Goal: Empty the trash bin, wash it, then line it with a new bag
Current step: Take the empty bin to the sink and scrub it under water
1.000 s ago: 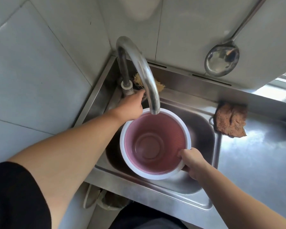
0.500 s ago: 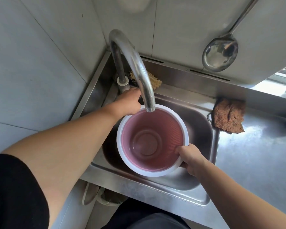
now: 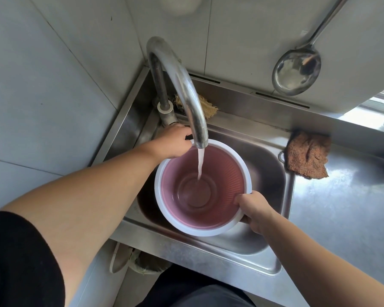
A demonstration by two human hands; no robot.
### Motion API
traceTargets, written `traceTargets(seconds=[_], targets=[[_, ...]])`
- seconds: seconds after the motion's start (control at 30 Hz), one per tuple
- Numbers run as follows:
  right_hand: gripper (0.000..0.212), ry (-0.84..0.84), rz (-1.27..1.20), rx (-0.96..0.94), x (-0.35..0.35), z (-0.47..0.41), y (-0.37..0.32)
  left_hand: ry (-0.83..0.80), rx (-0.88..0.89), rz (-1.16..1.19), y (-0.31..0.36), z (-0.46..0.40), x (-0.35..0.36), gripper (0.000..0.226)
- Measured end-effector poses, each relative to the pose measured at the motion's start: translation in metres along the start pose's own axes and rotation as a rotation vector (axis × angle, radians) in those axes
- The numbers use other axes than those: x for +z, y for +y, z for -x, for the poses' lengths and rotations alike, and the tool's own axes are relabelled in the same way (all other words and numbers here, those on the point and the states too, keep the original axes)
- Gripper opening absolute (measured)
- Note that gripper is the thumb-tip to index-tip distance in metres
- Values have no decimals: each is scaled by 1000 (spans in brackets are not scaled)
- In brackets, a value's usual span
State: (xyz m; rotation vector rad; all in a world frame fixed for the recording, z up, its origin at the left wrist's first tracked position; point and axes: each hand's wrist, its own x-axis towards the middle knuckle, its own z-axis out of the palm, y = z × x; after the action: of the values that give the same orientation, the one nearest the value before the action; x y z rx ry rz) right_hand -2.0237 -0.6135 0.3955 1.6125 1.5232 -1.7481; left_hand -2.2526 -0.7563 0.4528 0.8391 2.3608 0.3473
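Observation:
A pink trash bin (image 3: 227, 167) with a white rim stands upright in the steel sink (image 3: 269, 173), its mouth under the curved faucet (image 3: 177, 80). A thin stream of water (image 3: 200, 162) falls from the spout onto the bin's bottom. My right hand (image 3: 255, 209) grips the bin's rim at its near right side, thumb inside. My left hand (image 3: 171, 142) reaches past the bin's far left rim, fingers curled round the dark tap handle at the faucet's base; the handle is mostly hidden by the hand.
A brown cloth (image 3: 306, 155) lies at the sink's right edge on the steel counter (image 3: 341, 218). A fibrous scrubber (image 3: 206, 107) sits behind the faucet. A metal ladle (image 3: 296, 72) hangs on the tiled wall. Tiled walls close off the left and back.
Water now runs from the spout into the bin; earlier no stream showed. My left hand stays at the tap handle, and my right hand keeps its hold on the rim.

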Motion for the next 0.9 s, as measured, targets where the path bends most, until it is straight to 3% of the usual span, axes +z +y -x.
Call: traceTargets(seconds=[0.9], targets=[[28,6,6,12,1,-3,2,-15,-18,51,-10,-3,13,60]])
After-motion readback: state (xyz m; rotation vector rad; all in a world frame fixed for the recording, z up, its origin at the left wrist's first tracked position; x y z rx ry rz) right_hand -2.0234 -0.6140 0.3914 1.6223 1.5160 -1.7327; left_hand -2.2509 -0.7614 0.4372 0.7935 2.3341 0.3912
